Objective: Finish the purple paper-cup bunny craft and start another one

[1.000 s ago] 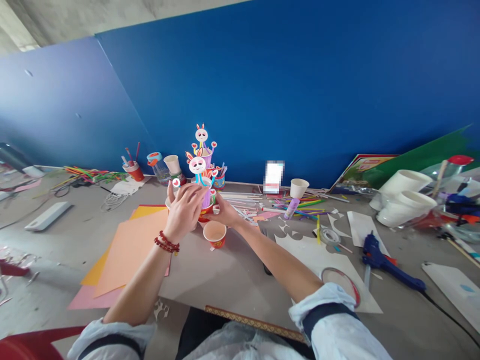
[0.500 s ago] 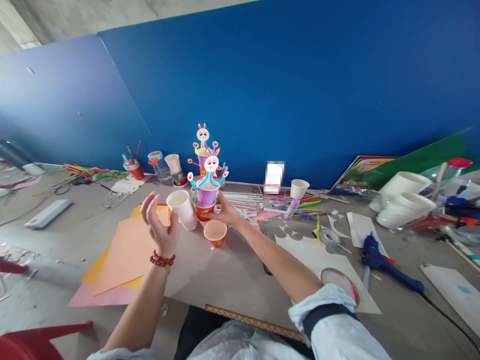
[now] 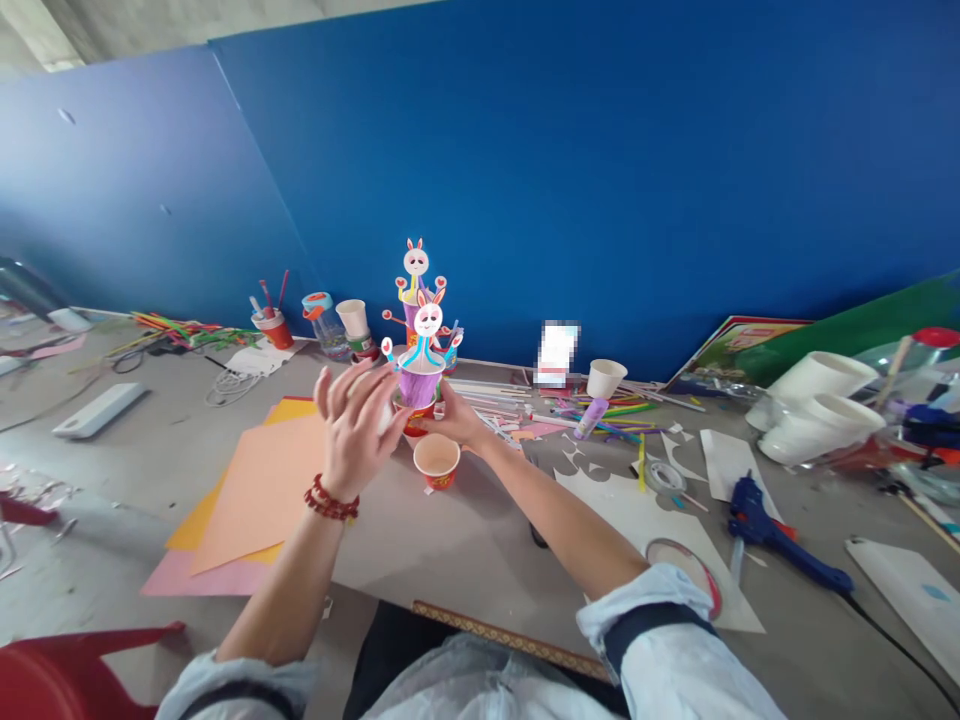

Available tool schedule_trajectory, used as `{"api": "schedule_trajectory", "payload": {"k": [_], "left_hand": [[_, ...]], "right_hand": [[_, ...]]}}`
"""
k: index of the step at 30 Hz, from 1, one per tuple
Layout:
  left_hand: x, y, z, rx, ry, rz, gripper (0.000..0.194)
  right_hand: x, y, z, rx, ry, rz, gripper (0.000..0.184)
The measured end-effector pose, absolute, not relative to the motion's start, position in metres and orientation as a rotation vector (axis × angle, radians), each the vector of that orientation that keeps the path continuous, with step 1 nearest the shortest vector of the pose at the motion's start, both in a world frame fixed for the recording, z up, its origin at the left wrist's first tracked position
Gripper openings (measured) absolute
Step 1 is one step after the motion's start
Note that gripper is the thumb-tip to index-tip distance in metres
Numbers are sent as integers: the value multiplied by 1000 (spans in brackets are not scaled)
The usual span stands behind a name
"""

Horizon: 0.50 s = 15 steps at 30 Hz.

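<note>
A paper-cup bunny [image 3: 429, 320] with a white rabbit face, blue-striped arms and a purple cup body stands on the table. My right hand [image 3: 456, 420] grips its red base from the right side. My left hand [image 3: 358, 425] is raised at its left with fingers stretched out, and the fingertips reach the cup's edge; I cannot tell whether they touch. The left hand hides most of the stack of white paper cups behind it. Just in front stands a small red paper cup [image 3: 436, 462], its mouth up. Behind is a second bunny figure [image 3: 415, 262].
Orange paper sheets [image 3: 259, 490] lie at left. On the right are cut white paper [image 3: 615, 510], a tape roll [image 3: 665, 477] and a blue glue gun [image 3: 780, 540] with a cord. Straws [image 3: 630, 408] and a white cup [image 3: 606, 378] stand near the blue wall.
My left hand has moved right toward the bunny, its fingers now covering the white cup stack. My right hand stays at the bunny's base. The view has shifted slightly.
</note>
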<state>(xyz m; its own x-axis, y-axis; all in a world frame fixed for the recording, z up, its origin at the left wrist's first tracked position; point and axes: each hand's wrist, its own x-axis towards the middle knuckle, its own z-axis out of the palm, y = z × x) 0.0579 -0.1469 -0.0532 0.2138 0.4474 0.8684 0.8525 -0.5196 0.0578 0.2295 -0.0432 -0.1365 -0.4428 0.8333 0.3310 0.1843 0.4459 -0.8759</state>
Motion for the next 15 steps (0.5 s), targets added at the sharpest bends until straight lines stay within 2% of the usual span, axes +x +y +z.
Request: {"api": "schedule_trajectory", "payload": {"k": [3,7,11,15], "left_hand": [[70,-133,-32,-2208,-1194,-992,40],[66,-120,-30,-2144,-1252,-1038,25],[57,-118,-36,-2104,-1286,-1145,21],[60,-119,-37,-2159,-1281,-1097,22]], "right_hand": [[229,-44,-137,-869,-1888,1001,81],[230,-45,-138,-901,-1883,963,81],[229,-44,-140,-918,-1874,935,79],[228,-44,-143,-929,-1858,910,82]]}}
